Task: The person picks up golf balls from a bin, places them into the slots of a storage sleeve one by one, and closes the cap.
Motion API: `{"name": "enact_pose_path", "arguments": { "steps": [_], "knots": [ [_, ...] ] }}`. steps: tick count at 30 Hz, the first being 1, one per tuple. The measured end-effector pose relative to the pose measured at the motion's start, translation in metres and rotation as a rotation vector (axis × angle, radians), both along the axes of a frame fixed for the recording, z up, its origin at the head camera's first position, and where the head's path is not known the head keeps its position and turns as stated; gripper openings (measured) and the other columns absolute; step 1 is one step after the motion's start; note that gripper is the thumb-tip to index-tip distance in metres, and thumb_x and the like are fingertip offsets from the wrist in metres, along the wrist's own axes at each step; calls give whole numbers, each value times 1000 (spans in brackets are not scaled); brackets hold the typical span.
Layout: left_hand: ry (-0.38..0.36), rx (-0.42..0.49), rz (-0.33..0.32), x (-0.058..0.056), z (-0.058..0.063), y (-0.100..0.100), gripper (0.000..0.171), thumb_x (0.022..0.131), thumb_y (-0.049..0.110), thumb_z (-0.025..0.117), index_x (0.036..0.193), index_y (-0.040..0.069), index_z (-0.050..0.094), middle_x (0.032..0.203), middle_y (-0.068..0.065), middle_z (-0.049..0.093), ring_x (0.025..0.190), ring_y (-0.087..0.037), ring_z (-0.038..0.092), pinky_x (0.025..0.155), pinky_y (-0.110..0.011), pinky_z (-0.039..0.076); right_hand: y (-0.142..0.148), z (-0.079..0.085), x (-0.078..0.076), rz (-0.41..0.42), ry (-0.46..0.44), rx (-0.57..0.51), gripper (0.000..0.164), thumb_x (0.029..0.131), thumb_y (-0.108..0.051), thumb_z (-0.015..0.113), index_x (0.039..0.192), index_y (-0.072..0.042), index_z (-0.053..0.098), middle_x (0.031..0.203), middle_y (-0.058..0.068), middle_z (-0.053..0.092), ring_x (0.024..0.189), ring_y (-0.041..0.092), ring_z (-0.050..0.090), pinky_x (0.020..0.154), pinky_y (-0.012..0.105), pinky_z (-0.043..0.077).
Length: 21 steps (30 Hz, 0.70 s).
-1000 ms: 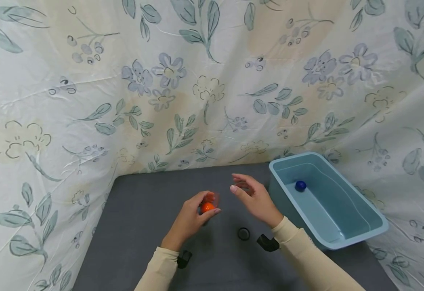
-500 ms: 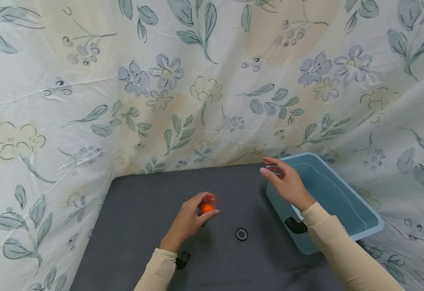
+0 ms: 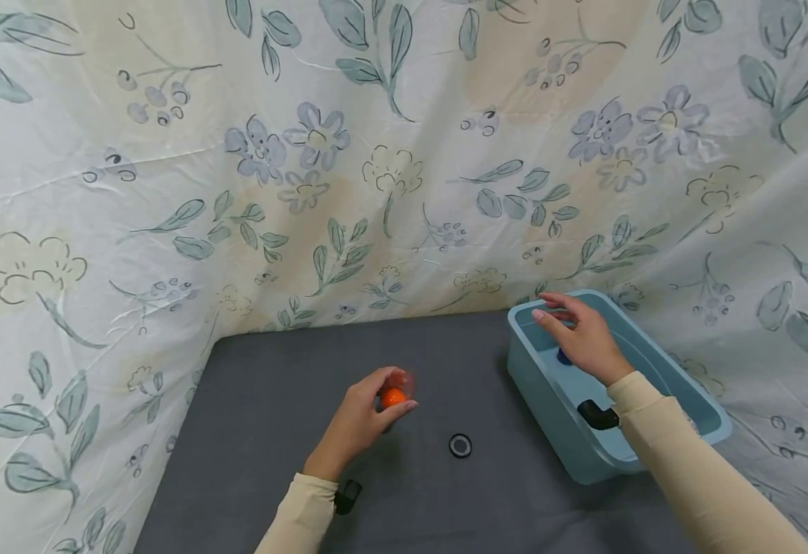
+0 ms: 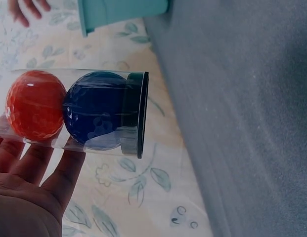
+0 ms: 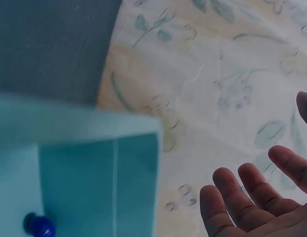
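Note:
My left hand (image 3: 364, 408) grips a clear plastic tube (image 4: 135, 113), held upright just above the table. In the left wrist view an orange golf ball (image 4: 35, 106) and a dark blue golf ball (image 4: 96, 111) sit inside it, the blue one against the black end. The head view shows the orange ball (image 3: 393, 397) between thumb and fingers. My right hand (image 3: 587, 342) hovers over the blue bin (image 3: 549, 412), fingers loosely bent and apart, holding nothing. On the bin's floor lies a dark blue ball (image 5: 42, 227), partly hidden by that hand in the head view.
A round black cap (image 3: 460, 445) lies on the dark grey table (image 3: 293, 400) between the tube and the bin. Floral cloth (image 3: 390, 215) hangs behind the table and along both sides. The bin stands at the table's right, near the cloth.
My right hand has moved right, from beside the tube to above the bin, with nothing in it. The left hand keeps hold of the tube, nearly still. The view has shifted slightly.

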<state>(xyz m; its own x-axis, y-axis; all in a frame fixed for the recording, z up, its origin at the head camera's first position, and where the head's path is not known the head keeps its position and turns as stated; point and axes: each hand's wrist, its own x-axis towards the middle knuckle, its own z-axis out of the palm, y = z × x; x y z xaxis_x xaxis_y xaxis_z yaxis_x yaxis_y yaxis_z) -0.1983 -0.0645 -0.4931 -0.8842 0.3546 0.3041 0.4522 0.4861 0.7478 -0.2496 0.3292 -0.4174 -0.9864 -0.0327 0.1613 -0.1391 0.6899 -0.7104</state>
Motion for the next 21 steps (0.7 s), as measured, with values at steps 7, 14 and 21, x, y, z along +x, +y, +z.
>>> {"name": "enact_pose_path", "arguments": {
  "steps": [7,14,21],
  "knots": [
    [4,-5,-2,1,0,-2,47,91,41,79,131,23,62,120,7,70,104,-8,64,95,-34,61,22,-18,-21,-54,-131,69,79,102,-64,51,159,-12,39,154,28,46,137,52,49,105,71,45],
    [-2,-16,2,0,-2,-4,48,91,39,79,132,21,61,123,-2,71,106,-11,64,97,-36,60,39,-41,-38,-60,-234,117,84,102,-66,50,159,-7,37,156,31,42,139,53,47,105,70,46],
    [1,-22,11,-1,-4,-6,49,91,40,80,133,21,62,123,0,71,105,-10,65,96,-34,60,55,-68,-52,-78,-252,197,84,103,-61,51,155,3,39,153,36,41,137,55,45,104,69,45]
  ]
}}
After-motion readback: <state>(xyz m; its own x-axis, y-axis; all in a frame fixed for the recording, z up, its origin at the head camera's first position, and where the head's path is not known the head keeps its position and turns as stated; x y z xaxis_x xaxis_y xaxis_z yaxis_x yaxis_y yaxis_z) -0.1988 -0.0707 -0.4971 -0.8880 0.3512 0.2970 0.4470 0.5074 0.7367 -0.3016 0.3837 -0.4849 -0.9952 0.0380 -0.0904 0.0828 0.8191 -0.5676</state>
